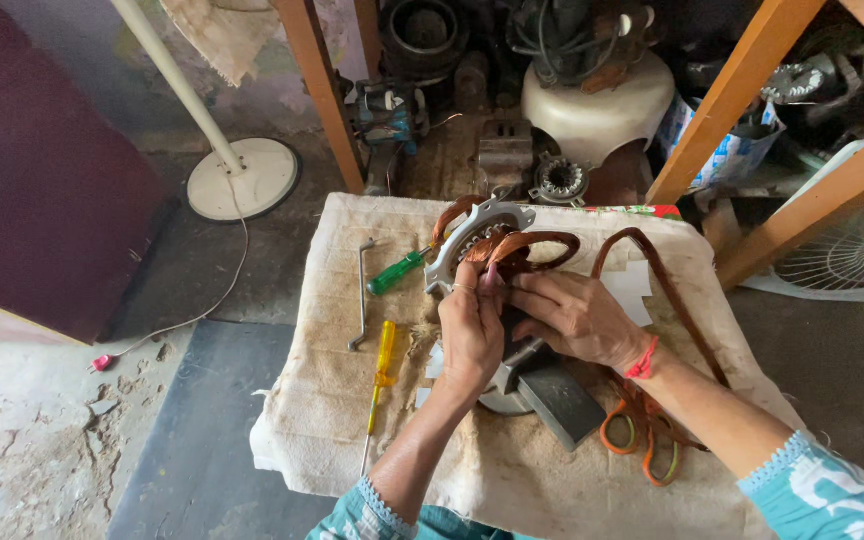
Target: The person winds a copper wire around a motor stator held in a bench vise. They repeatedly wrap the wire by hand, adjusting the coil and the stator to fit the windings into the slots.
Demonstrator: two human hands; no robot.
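Head view: left hand (471, 330) & right hand (574, 315) both pinch copper coil (537, 243) at stator (472, 235); wire looks thin, fragile—hold bundle, not strands.

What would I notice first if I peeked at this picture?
Right in the middle, the left hand and right hand press copper wire coils into a round grey metal motor part on a cloth-covered table. To the left lie a yellow screwdriver and a green screwdriver, and orange-handled scissors lie beside the right wrist.
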